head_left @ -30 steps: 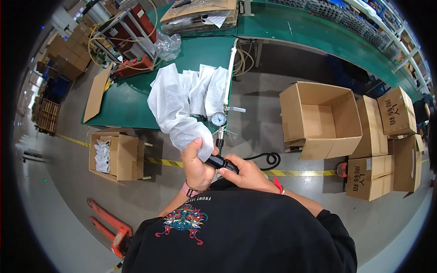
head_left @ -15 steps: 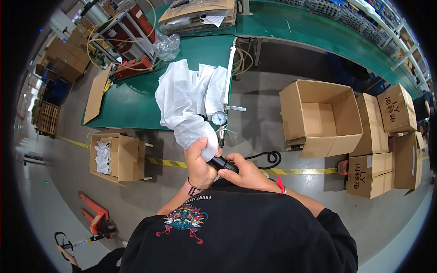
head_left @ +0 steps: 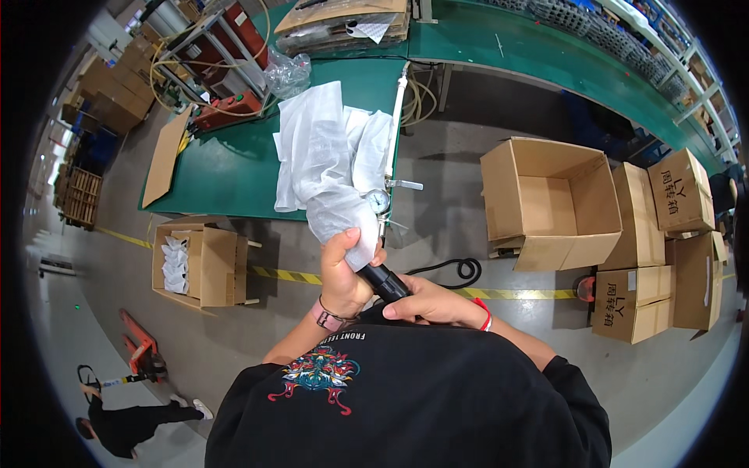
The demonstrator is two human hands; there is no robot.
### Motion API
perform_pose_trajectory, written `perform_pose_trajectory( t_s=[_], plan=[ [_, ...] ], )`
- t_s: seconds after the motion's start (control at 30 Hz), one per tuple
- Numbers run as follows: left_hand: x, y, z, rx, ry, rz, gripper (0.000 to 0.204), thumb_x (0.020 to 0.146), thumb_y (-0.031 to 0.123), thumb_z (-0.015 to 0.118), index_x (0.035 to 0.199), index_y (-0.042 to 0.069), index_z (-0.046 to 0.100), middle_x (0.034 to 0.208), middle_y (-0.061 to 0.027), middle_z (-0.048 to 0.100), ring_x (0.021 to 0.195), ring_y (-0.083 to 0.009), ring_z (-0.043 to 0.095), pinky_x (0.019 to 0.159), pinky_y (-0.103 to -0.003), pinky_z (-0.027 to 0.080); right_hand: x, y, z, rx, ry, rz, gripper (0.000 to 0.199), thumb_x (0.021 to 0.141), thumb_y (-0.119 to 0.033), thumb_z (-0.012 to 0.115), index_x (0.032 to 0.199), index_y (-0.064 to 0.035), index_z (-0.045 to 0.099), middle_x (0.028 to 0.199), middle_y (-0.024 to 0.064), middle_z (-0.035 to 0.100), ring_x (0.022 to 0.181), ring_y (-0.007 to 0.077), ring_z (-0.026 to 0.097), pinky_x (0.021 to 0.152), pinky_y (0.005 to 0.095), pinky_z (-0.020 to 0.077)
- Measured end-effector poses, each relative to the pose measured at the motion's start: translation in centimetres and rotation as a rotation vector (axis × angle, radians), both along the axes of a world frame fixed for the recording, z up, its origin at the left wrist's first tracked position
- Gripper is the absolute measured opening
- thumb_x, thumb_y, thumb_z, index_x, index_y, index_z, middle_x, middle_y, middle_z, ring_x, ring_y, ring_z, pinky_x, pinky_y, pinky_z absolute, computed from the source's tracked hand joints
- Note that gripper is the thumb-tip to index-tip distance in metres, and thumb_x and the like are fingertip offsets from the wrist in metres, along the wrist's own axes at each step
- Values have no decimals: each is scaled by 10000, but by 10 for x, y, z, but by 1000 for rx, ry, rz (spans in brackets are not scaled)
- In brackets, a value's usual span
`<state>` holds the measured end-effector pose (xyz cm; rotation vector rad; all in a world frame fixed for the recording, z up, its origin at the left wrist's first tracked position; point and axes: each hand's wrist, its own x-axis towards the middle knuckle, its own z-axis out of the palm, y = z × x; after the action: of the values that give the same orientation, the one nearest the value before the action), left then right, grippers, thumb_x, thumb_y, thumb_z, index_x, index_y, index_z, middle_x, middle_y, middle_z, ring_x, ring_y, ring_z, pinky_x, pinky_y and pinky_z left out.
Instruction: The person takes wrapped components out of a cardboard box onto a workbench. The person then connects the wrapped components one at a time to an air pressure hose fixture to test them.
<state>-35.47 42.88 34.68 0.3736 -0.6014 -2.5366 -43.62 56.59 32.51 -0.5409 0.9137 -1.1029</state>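
The person is wearing a black short-sleeved shirt (head_left: 468, 398), which is displaying white lettering (head_left: 345, 339) above a multicoloured emblem (head_left: 318, 377) with curling red tips. A pink strap (head_left: 334, 321) with dark trim is circling the left hand's (head_left: 345, 279) wrist; a red band (head_left: 488, 314) is circling the right hand's (head_left: 437, 303).

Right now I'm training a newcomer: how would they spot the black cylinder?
Find the green table, then the left hand before its near edge. Between that and the right hand, the black cylinder emerges from white wrapping: thick and straight, unlike the thin, curled black hose.
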Motion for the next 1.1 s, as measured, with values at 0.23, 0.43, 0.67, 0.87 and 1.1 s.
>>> perform_pose_trajectory(
  t_s=[0.23, 0.43, 0.67, 0.87, 1.1],
  plan=[
    [-14, -5, 20, -127, -221, 229, 309, 741, 26, 495, 1049, 3, 484, 828, -123, 553, 572, -163, 492, 460, -255, 413, 8, -6, 17, -46, 418, -306, 279, 803, -185, 639, 980, -30, 492, 685, 9, 494, 521, 74, 416, 478, 202, 337],
    [-10, -9, 15, -159, -230, 270, 328, 738, 5, 487, 1065, 24, 472, 865, -123, 549, 578, -167, 492, 460, -260, 413, 13, -9, 3, -160, 628, -351, 296, 809, -194, 638, 1000, -18, 498, 692, 19, 507, 542, 79, 435, 501, 205, 345],
    [-9, -10, 1, -114, -172, 199, 289, 736, 23, 503, 1025, 11, 490, 815, -92, 544, 587, -143, 471, 472, -237, 373, 13, -6, -2, -124, 508, -322, 293, 808, -233, 606, 955, -1, 504, 726, 94, 552, 608, 181, 510, 569, 282, 407],
    [-7, -8, -7, -160, -225, 212, 278, 761, 69, 515, 1032, 7, 493, 813, -93, 544, 587, -151, 469, 497, -240, 385, 17, -12, -3, -107, 778, -303, 324, 815, -282, 590, 931, 3, 491, 721, 129, 560, 605, 223, 521, 566, 307, 417],
    [-2, -17, 5, 16, -244, 165, 306, 796, 157, 550, 1057, 5, 498, 804, -96, 557, 592, -156, 476, 533, -257, 402, 25, -30, -15, -104, 867, -260, 344, 823, -309, 574, 911, 5, 464, 719, 152, 565, 613, 275, 538, 582, 351, 431]
  ],
)
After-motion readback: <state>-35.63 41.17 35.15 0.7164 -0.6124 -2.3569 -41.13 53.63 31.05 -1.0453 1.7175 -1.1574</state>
